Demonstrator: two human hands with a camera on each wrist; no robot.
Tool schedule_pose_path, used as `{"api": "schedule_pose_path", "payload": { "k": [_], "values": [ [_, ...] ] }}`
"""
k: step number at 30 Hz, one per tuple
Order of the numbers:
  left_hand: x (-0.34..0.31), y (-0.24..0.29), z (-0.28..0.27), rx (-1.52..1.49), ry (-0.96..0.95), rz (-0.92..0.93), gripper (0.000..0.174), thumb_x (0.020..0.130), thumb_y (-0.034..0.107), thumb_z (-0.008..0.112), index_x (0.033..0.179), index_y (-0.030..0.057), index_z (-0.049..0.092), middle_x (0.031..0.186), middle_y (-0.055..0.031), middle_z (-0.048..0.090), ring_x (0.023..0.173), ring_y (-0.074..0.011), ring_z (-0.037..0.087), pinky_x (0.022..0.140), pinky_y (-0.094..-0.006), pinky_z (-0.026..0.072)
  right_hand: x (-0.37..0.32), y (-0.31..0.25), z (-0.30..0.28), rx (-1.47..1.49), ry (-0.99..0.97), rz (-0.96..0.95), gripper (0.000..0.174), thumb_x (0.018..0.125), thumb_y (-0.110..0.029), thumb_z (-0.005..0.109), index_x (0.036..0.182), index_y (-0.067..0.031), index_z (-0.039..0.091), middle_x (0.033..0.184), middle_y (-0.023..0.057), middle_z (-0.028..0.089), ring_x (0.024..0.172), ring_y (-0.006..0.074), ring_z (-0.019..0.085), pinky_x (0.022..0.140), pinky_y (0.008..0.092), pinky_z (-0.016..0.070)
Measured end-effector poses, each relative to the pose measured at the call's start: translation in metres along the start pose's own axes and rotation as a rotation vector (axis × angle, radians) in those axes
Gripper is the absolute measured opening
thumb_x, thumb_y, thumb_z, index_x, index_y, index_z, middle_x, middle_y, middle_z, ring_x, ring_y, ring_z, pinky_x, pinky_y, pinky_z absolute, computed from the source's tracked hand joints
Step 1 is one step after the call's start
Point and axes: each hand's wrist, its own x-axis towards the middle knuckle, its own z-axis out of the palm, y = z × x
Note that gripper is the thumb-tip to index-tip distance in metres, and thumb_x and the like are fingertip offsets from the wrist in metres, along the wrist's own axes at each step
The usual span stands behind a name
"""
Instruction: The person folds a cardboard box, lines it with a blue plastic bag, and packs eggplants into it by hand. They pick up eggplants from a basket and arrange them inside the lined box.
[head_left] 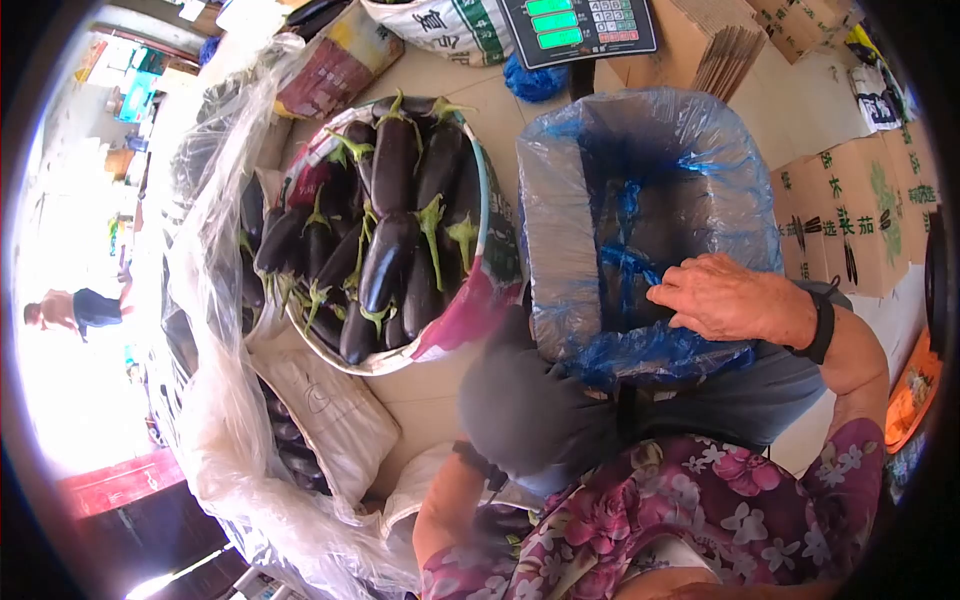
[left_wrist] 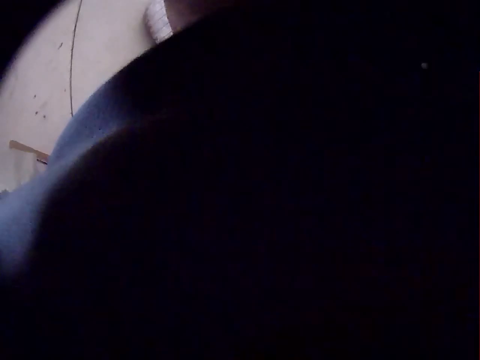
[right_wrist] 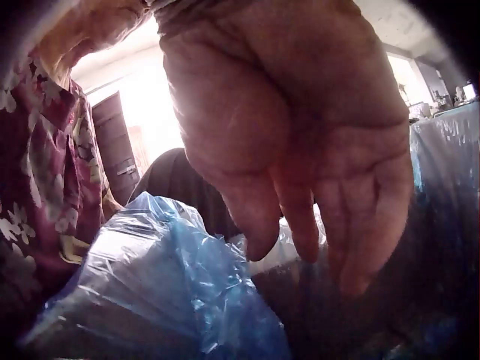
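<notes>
My right hand (head_left: 722, 300) hangs over the near right part of a box lined with a blue plastic bag (head_left: 562, 215). In the right wrist view the fingers of that hand (right_wrist: 300, 142) point downward, loosely bent, with the thumb apart and nothing between them. Beneath the fingertips, the liner is creased with blue folds, and its edge (right_wrist: 139, 259) bunches over the box rim. The left forearm (head_left: 450, 510) reaches down beside the grey-trousered knee (head_left: 515, 410), which hides the left hand. Almost all of the left wrist view is dark.
Left of the box stands a round tub (head_left: 488, 215) heaped with eggplants (head_left: 390, 260). A scale display (head_left: 580, 28) and flattened cartons (head_left: 690, 40) are behind the box, and a printed carton (head_left: 845, 210) lies at right. Clear plastic sheeting (head_left: 215, 430) covers sacks at left.
</notes>
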Motion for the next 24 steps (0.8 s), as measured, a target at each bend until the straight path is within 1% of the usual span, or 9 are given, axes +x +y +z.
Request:
{"api": "schedule_pose_path", "payload": {
  "k": [2, 4, 8, 10, 14, 16, 24],
  "values": [
    [-0.008, 0.000, 0.003, -0.012, -0.012, -0.018, 0.036, 0.095, 0.027, 0.060, 0.122, 0.0036, 0.062, 0.110, -0.0051, 0.067, 0.099, -0.0200, 0.063, 0.086, -0.0313, 0.0498, 0.000, -0.001, 0.001, 0.008, -0.026, 0.013, 0.024, 0.085, -0.019, 0.071, 0.095, -0.0021, 0.057, 0.088, 0.0162, 0.062, 0.083, 0.0353, 0.065, 0.071, 0.0453, 0.0528],
    [-0.015, 0.001, 0.006, -0.024, -0.027, -0.031, 0.036, 0.095, 0.027, 0.060, 0.122, 0.0036, 0.062, 0.110, -0.0051, 0.067, 0.099, -0.0200, 0.063, 0.086, -0.0313, 0.0498, 0.000, 0.000, 0.002, -0.015, 0.014, -0.006, 0.024, 0.085, -0.019, 0.070, 0.096, -0.0019, 0.056, 0.089, 0.0156, 0.062, 0.083, 0.0348, 0.064, 0.070, 0.0455, 0.0519],
    [-0.020, -0.001, 0.008, -0.042, -0.048, -0.044, 0.036, 0.095, 0.026, 0.060, 0.122, 0.0035, 0.062, 0.110, -0.0051, 0.067, 0.099, -0.0199, 0.063, 0.086, -0.0313, 0.0498, 0.000, 0.002, 0.007, -0.004, 0.009, 0.001, 0.024, 0.085, -0.018, 0.070, 0.096, -0.0021, 0.056, 0.087, 0.0150, 0.061, 0.081, 0.0345, 0.064, 0.069, 0.0461, 0.0512],
    [-0.021, -0.002, 0.010, -0.052, -0.056, -0.048, 0.036, 0.095, 0.026, 0.060, 0.122, 0.0035, 0.062, 0.109, -0.0051, 0.067, 0.099, -0.0199, 0.063, 0.086, -0.0313, 0.0498, -0.001, 0.002, 0.009, -0.032, -0.052, 0.042, 0.033, 0.085, -0.020, 0.071, 0.110, -0.0049, 0.056, 0.091, 0.0116, 0.057, 0.084, 0.0312, 0.060, 0.073, 0.0437, 0.0493],
    [-0.023, -0.003, 0.011, -0.061, -0.067, -0.056, 0.036, 0.094, 0.026, 0.060, 0.122, 0.0034, 0.062, 0.109, -0.0051, 0.067, 0.099, -0.0198, 0.063, 0.086, -0.0313, 0.0498, 0.001, 0.003, 0.009, -0.018, -0.054, 0.039, 0.033, 0.085, -0.020, 0.071, 0.110, -0.0047, 0.056, 0.090, 0.0115, 0.057, 0.083, 0.0306, 0.060, 0.073, 0.0435, 0.0494],
    [-0.023, -0.004, 0.013, -0.070, -0.081, -0.059, 0.036, 0.094, 0.026, 0.060, 0.122, 0.0034, 0.062, 0.109, -0.0051, 0.067, 0.099, -0.0198, 0.063, 0.086, -0.0313, 0.0498, 0.000, 0.002, 0.009, -0.049, 0.019, 0.010, 0.025, 0.084, -0.019, 0.071, 0.096, -0.0027, 0.056, 0.087, 0.0143, 0.061, 0.081, 0.0331, 0.064, 0.070, 0.0450, 0.0516],
    [-0.032, -0.005, 0.010, -0.081, -0.137, -0.075, 0.035, 0.094, 0.026, 0.060, 0.121, 0.0033, 0.062, 0.109, -0.0052, 0.067, 0.099, -0.0196, 0.063, 0.086, -0.0313, 0.0499, -0.002, 0.001, 0.012, -0.050, 0.021, 0.036, 0.023, 0.085, -0.018, 0.070, 0.095, -0.0027, 0.057, 0.087, 0.0138, 0.062, 0.085, 0.0326, 0.064, 0.073, 0.0450, 0.0517]
  ]
}}
